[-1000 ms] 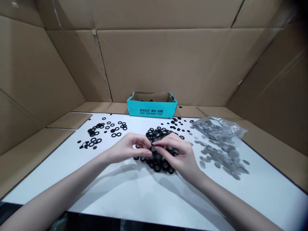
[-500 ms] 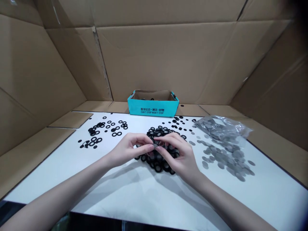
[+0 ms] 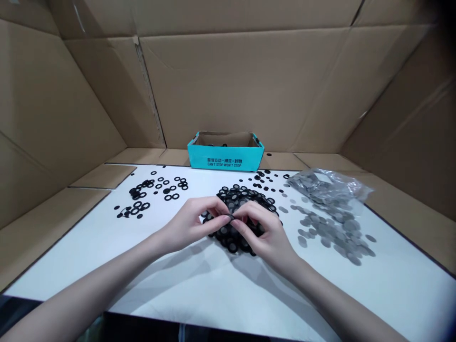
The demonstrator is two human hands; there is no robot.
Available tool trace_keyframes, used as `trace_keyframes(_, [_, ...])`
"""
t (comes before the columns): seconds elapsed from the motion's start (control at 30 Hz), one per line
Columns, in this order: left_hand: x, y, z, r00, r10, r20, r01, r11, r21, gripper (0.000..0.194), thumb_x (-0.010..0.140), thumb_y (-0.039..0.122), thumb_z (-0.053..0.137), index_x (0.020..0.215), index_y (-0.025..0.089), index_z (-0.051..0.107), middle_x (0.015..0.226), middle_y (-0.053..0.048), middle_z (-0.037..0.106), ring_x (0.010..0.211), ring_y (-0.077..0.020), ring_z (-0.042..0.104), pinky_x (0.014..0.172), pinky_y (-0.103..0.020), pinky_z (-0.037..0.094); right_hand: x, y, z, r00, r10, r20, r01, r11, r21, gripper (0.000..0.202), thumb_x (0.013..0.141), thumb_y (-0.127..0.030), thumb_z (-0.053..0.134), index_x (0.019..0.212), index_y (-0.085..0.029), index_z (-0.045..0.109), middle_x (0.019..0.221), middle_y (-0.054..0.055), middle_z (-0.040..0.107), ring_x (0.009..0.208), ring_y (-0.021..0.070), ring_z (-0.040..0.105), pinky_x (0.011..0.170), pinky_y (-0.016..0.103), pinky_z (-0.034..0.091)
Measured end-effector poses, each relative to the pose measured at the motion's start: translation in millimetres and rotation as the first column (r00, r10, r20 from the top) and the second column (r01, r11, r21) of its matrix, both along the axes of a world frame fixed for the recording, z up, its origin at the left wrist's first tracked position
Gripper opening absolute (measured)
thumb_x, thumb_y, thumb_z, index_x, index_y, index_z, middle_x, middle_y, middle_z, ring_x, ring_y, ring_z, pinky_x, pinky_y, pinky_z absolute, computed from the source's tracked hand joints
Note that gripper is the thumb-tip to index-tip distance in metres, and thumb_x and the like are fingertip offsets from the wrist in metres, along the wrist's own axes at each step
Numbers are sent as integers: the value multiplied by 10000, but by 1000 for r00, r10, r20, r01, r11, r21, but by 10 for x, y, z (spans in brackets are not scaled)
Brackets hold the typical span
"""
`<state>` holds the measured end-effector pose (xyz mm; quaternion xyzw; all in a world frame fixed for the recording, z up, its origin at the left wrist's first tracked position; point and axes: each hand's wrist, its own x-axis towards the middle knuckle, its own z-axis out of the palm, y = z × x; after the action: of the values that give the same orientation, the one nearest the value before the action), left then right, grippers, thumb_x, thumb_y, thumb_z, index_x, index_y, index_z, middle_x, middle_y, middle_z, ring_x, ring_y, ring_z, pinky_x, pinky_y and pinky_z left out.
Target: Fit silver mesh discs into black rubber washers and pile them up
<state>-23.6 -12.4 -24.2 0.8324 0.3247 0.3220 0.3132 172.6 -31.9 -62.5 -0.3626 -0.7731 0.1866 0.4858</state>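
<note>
Currently, in the head view, the left hand (image 3: 192,222) and the right hand (image 3: 265,229) meet above a heap of black rings with grey centres (image 3: 231,237) on the white tabletop (image 3: 171,285). Each hand's thumb and forefinger are clamped on one small, dark, round piece (image 3: 231,217), too small to make out fully. Loose, flat grey discs (image 3: 324,232) and a clear plastic bag (image 3: 331,185) lie right of the heap, scattered black rings (image 3: 146,184) left of it; a turquoise cardboard box (image 3: 226,159) stands behind it. If either pinch loosened or pressed unevenly, the piece could slip and vanish among its lookalikes; a low knuckle might scatter the heap.
</note>
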Motion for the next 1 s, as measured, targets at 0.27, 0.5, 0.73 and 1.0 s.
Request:
trace_keyframes(0.27, [29, -5, -14, 995, 3, -102, 2, 999, 47, 112, 912, 209, 559, 828, 145, 595, 779, 0, 632, 709, -102, 566, 669, -192, 442, 27, -12, 43, 1000, 20, -24, -21, 998, -63, 210, 880, -178, 550, 685, -207, 480, 652, -17, 500, 594, 120, 473, 538, 239, 374])
trace_keyframes(0.5, [-24, 25, 44, 984, -129, -121, 111, 984, -141, 153, 938, 266, 522, 856, 149, 578, 779, -6, 620, 708, -116, 575, 665, -217, 464, 38, -41, 85, 998, 45, -35, -47, 996, -70, 195, 873, -173, 545, 693, -207, 476, 654, -12, 511, 599, 120, 489, 551, 235, 392])
trace_keyframes(0.73, [-19, -5, 28, 993, -115, -32, 105, 967, -234, 176, 928, 287, 533, 851, 135, 580, 784, -27, 616, 705, -130, 586, 660, -241, 482, 43, -51, 99, 997, 71, -29, -74, 993, -91, 194, 881, -185, 542, 698, -208, 480, 658, -8, 515, 607, 128, 496, 566, 249, 399])
trace_keyframes(1.0, [0, -34, 32, 996, -81, -46, 72, 982, -175, 160, 923, 267, 538, 841, 137, 586, 775, -28, 635, 700, -126, 583, 661, -228, 477, 63, -38, 87, 995, 92, -47, -97, 989, -115, 194, 882, -183, 549, 698, -199, 491, 666, -10, 505, 617, 121, 486, 572, 249, 392])
